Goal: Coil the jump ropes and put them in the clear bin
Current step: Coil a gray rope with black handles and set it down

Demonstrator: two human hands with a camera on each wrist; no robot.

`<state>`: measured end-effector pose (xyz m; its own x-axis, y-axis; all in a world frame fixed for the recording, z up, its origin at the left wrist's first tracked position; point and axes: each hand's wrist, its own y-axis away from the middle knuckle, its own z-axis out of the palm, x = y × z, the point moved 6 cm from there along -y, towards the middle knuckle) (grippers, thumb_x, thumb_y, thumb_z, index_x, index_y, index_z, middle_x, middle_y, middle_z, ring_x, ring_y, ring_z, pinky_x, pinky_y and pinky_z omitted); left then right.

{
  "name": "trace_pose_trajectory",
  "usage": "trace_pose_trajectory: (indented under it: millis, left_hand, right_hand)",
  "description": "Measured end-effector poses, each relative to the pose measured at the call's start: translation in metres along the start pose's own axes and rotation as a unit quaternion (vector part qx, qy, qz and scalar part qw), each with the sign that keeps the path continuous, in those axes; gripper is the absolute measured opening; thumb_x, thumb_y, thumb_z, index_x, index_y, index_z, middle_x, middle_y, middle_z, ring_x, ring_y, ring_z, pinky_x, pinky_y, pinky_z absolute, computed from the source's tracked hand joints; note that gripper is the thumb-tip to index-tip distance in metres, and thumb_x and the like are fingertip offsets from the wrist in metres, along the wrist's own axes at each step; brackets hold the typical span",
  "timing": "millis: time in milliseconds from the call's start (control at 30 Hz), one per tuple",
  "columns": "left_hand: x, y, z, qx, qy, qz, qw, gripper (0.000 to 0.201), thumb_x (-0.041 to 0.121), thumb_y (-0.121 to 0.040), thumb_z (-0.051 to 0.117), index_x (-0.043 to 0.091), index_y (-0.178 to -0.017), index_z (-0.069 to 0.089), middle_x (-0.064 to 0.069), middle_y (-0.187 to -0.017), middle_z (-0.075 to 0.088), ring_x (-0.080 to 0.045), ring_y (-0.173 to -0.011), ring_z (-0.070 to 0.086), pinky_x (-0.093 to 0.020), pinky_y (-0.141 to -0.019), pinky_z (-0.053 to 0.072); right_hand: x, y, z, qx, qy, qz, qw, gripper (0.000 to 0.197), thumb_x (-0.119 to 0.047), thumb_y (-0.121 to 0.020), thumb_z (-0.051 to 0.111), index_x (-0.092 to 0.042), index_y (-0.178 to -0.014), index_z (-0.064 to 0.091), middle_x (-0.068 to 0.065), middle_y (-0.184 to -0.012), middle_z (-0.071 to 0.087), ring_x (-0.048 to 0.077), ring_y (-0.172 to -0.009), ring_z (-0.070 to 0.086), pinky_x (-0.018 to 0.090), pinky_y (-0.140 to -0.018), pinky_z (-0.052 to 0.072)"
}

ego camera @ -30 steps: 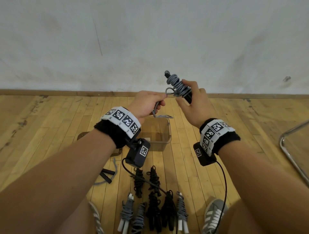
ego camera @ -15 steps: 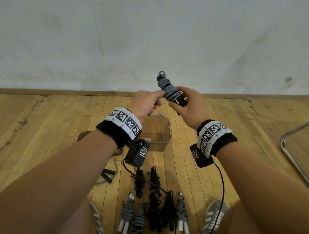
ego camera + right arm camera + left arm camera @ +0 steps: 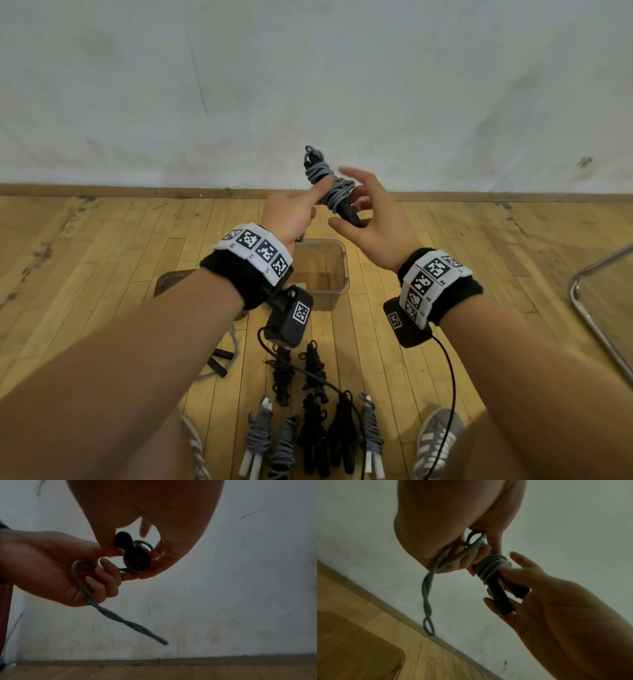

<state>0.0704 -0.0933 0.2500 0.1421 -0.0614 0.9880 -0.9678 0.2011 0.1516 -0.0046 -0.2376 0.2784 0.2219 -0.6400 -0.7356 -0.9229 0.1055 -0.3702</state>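
- The left hand (image 3: 291,216) grips the grey jump rope (image 3: 330,186)'s loose tail above the clear bin (image 3: 337,260).
- The right hand (image 3: 373,222), fingers spread, cradles the handles; keep each wrap taut.

head – high, looking down-forward | wrists – close, looking up | shared – jump rope (image 3: 331,186) against wall (image 3: 308,85)
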Motion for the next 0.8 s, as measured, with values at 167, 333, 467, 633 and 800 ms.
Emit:
trace_pose_trajectory:
  millis: [167, 333, 467, 633, 800]
  left_hand:
    - [0.003, 0.002, 0.006, -0.048, 0.049, -0.025, 0.997, 0.037, 0.05, -0.088, 0.075, 0.014, -0.085, 0.07, 0.004, -0.064, 0.053, -0.011, -0.058, 0.043, -0.021, -0.047, 0.033]
    - [0.008, 0.004, 0.008, -0.069, -0.011, 0.038, 0.997, 0.034, 0.049, -0.098, 0.062, 0.018, -0.103, 0.076, 0.003, -0.079, 0.076, -0.017, -0.081, 0.071, -0.028, -0.08, 0.055]
    - [0.007, 0.001, 0.005, -0.06, -0.037, 0.041, 0.997, 0.039, 0.046, -0.099, 0.063, 0.011, -0.116, 0.067, -0.003, -0.083, 0.079, -0.018, -0.078, 0.076, -0.035, -0.083, 0.06]
    - [0.006, 0.002, 0.008, -0.101, 0.001, -0.012, 0.995, 0.036, 0.042, -0.098, 0.065, 0.008, -0.107, 0.073, -0.001, -0.079, 0.074, -0.011, -0.064, 0.066, -0.023, -0.062, 0.054]
    - [0.006, 0.006, 0.011, -0.093, 0.02, -0.009, 0.995, 0.048, 0.056, -0.09, 0.069, 0.009, -0.099, 0.075, -0.001, -0.072, 0.071, -0.012, -0.063, 0.064, -0.032, -0.07, 0.057]
  right_hand:
    - [0.014, 0.002, 0.006, -0.011, -0.208, 0.163, 0.964, 0.075, -0.029, -0.097, 0.068, -0.03, -0.157, 0.023, 0.013, -0.117, 0.065, 0.025, -0.097, 0.072, 0.033, -0.076, 0.062]
    - [0.019, 0.001, 0.003, -0.022, -0.162, 0.162, 0.973, 0.063, -0.027, -0.098, 0.068, -0.015, -0.153, 0.041, 0.008, -0.113, 0.073, 0.018, -0.094, 0.074, 0.036, -0.084, 0.061]
    - [0.015, 0.0, -0.013, 0.012, -0.028, 0.134, 0.991, 0.073, -0.032, -0.093, 0.072, -0.019, -0.156, 0.038, 0.003, -0.133, 0.065, 0.016, -0.115, 0.066, 0.03, -0.098, 0.052]
    - [0.005, 0.002, -0.015, 0.015, 0.101, 0.09, 0.991, 0.069, -0.03, -0.092, 0.073, -0.019, -0.153, 0.043, 0.004, -0.132, 0.064, 0.018, -0.12, 0.061, 0.021, -0.093, 0.041]
    - [0.006, 0.0, -0.013, 0.037, 0.143, 0.067, 0.987, 0.059, -0.029, -0.085, 0.079, -0.023, -0.138, 0.054, 0.002, -0.116, 0.065, 0.017, -0.102, 0.064, 0.022, -0.079, 0.043]
